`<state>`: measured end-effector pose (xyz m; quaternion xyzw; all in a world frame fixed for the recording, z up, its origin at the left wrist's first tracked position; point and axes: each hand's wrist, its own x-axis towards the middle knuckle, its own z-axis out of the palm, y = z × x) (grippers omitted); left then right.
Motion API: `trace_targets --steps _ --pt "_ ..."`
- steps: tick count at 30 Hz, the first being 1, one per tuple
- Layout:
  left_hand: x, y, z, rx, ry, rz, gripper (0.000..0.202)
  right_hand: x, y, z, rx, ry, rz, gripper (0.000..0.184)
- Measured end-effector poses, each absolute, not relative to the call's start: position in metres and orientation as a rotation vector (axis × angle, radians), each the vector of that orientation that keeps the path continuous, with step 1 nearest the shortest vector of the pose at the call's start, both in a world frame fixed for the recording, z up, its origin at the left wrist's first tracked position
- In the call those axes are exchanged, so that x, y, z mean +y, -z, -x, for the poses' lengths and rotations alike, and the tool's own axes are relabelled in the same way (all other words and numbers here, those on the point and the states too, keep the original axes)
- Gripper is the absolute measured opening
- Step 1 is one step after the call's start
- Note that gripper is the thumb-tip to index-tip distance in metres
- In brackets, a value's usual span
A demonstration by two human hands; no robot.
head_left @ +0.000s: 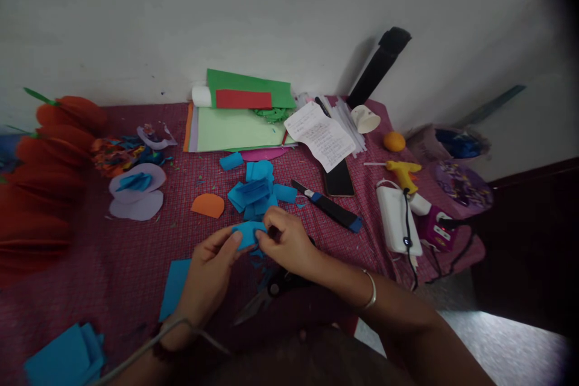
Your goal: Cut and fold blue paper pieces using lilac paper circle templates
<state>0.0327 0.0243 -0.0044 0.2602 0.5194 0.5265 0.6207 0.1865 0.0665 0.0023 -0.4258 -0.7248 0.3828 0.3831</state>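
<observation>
Both my hands meet over the maroon checked tablecloth, pinching one small folded piece of blue paper between them. My left hand grips its left side with thumb and fingers closed. My right hand is closed on its right side. Just beyond them lies a pile of several folded blue paper pieces. Black-handled scissors lie under my right wrist, blades pointing left. A flat blue sheet lies beside my left wrist.
A utility knife, phone, handwritten note, yellow glue gun and white power pack sit right. Green and red sheets lie at the back; orange paper lanterns left; more blue paper near left.
</observation>
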Motion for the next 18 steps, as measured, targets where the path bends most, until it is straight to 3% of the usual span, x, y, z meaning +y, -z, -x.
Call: trace_targets --steps 9,18 --pt "0.025 0.0023 -0.034 1.308 -1.154 -0.717 0.029 0.0668 -0.0015 -0.1875 -1.813 -0.998 1.067 0.021" --pt "0.0257 -0.0044 -0.0337 1.492 -1.207 -0.847 0.032 0.0674 -0.0013 -0.1855 -1.537 -1.241 1.011 0.02"
